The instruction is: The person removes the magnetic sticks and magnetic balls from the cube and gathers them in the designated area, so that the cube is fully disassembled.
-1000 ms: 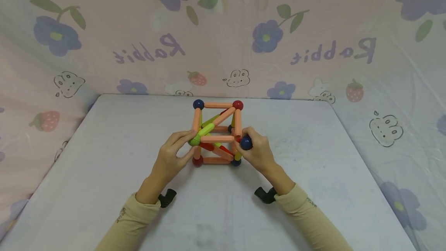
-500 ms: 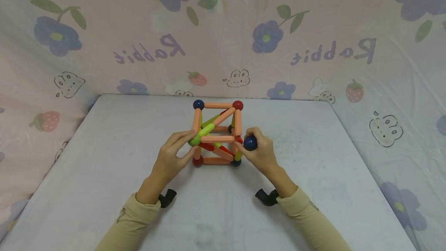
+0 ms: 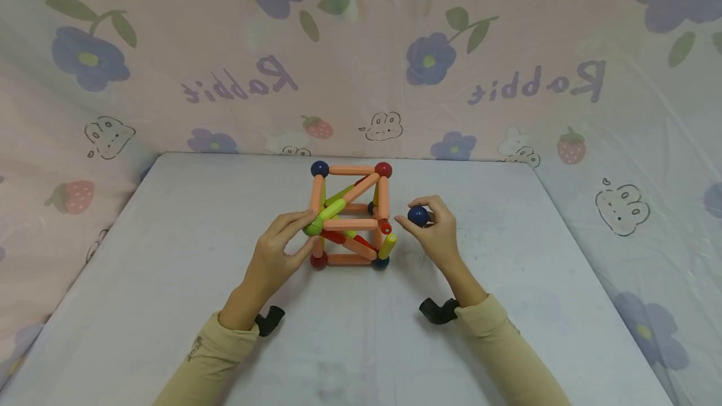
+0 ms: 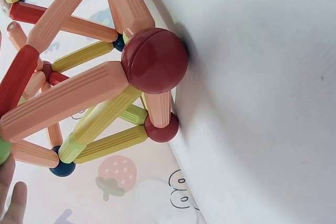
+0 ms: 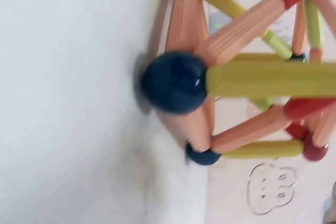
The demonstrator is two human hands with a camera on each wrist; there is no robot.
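A cube-like frame of magnetic sticks and balls (image 3: 351,225) stands on the table, with orange, yellow, green and red sticks. My left hand (image 3: 276,249) holds the green ball (image 3: 313,226) at its near upper left corner between fingers and thumb. To the right of the frame, my right hand (image 3: 437,234) pinches a loose dark blue ball (image 3: 418,215), apart from the sticks. At the near right, a yellow stick (image 3: 388,246) rises from a lower blue ball (image 5: 175,82), its top end bare. Close above it, a red stick tip (image 3: 386,228) also shows a bare end.
The white table (image 3: 491,255) runs back to a hanging cloth (image 3: 361,80) printed with flowers and rabbits. A black bent piece sits at each wrist, the left one (image 3: 271,320) and the right one (image 3: 439,311), close over the table.
My right hand has drawn the blue ball away from the frame's near right corner, to the right and slightly back, baring the stick ends. My left hand stays at the green ball.
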